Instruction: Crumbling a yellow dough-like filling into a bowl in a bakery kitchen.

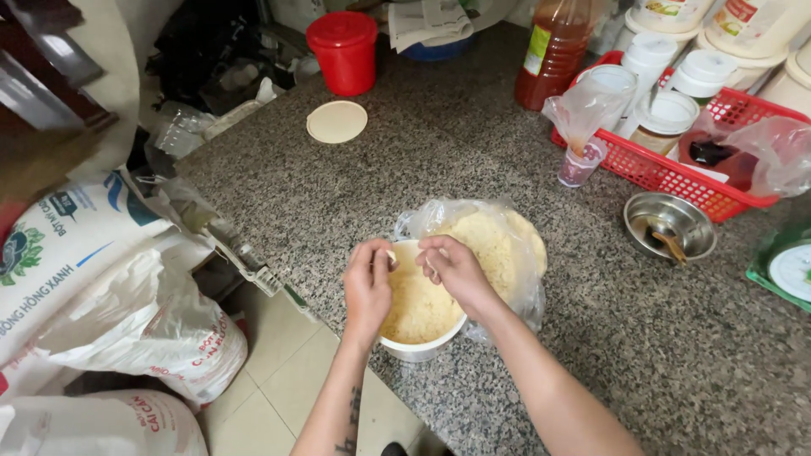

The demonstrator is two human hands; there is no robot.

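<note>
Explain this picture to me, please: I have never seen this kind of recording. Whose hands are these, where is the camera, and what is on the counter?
There is one view, from a camera on the person's head, looking down. The left hand and right hand are the wearer's own, pinching something small and pale over a white bowl of yellowish crumbs. Behind it lies a clear plastic bag of the same stuff. On the speckled stone counter also sit a red lidded tub, a round cream lid, a red basket of jars and a small steel bowl. Sacks stand on the floor, left.

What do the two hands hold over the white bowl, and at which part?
The left hand pinches a small pale piece by its end; what it is cannot be told. The right hand seems empty.
</note>
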